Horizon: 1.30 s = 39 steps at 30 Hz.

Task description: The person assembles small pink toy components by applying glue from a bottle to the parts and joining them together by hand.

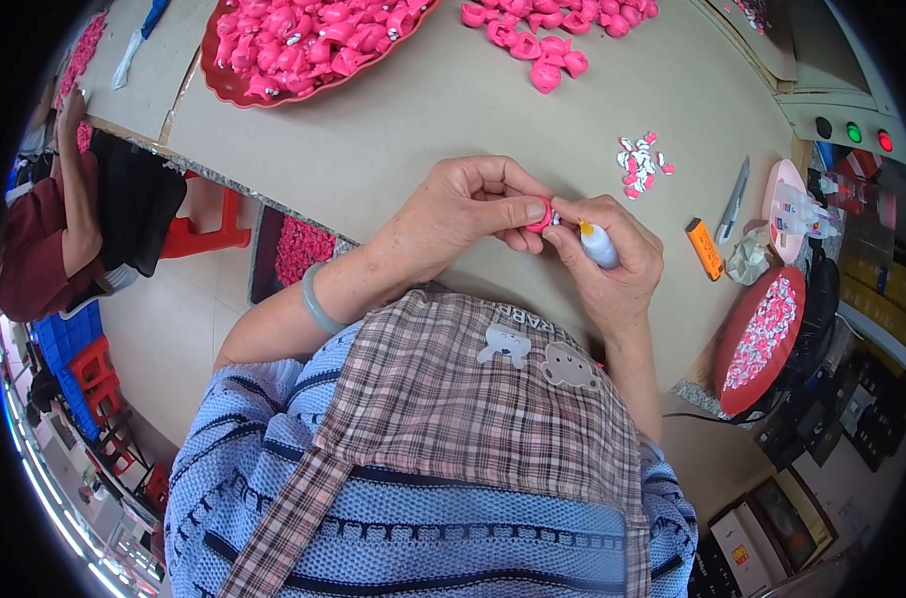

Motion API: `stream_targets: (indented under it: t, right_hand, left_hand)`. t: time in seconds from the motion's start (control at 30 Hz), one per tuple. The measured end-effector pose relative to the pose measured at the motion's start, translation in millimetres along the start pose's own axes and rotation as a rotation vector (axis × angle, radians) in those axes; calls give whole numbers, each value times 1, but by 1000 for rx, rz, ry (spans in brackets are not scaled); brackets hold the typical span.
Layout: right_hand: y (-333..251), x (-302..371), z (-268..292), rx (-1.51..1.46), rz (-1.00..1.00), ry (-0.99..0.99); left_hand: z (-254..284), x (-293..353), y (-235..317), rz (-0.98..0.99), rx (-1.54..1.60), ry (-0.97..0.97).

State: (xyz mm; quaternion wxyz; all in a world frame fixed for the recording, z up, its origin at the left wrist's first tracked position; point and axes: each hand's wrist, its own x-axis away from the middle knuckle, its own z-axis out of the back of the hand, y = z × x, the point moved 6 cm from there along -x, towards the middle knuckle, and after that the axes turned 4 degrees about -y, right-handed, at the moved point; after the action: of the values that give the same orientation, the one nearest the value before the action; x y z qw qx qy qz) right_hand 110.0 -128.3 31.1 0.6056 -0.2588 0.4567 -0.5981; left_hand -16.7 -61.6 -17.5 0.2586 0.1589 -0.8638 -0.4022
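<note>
Between the fingertips of my left hand (pixel 478 204) is a small pink plastic piece (pixel 540 215), held just above the table. My right hand (pixel 617 254) meets it there; a white squeeze bottle with a yellow tip (pixel 597 244) is tucked in that hand's grip, its tip pointing up and away from me. The right thumb and index finger touch the pink piece, where a bit of white shows. The fingers hide most of the piece. A small scatter of white-and-pink bits (pixel 640 164) lies on the table beyond my right hand.
A red scalloped tray (pixel 236 98) heaped with pink pieces stands at the far left, with a loose pile of pink pieces (pixel 547 50) beside it. At right lie an orange lighter (pixel 705 249), a cutter knife (pixel 734 199) and a red tray (pixel 740 407) of small bits. Another person (pixel 49 234) sits at left.
</note>
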Motion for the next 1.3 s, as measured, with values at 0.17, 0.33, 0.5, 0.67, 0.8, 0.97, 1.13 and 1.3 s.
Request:
stream_targets:
  t: [0.17,0.33,0.5,0.67,0.8,0.97,1.13,1.3]
  right_hand:
    - [3,5,-1,-2,81,29]
    - [3,5,-6,48,90,70]
    - [2,4,-4,6,63,47]
    - [3,6,1,80,114,148]
    - [1,7,-2,220,203,156]
    - [0,10,-7,322,276,129]
    - [4,12,-10,342,294,134]
    - [4,11,-11,327,286,125]
  left_hand:
    - [-3,-1,2,-14,-49,-7]
    - [2,-1,2,-47,-24,8]
    - [4,-1,3,-70,-60,42]
    - [3,-2,4,-104,-105,26]
    - [2,-2,2,-133,-174,20]
    - [0,-1,1,-177,-240,73]
    - [0,-1,0,-192,-222,118]
    - [1,0,0,-177,-232,116]
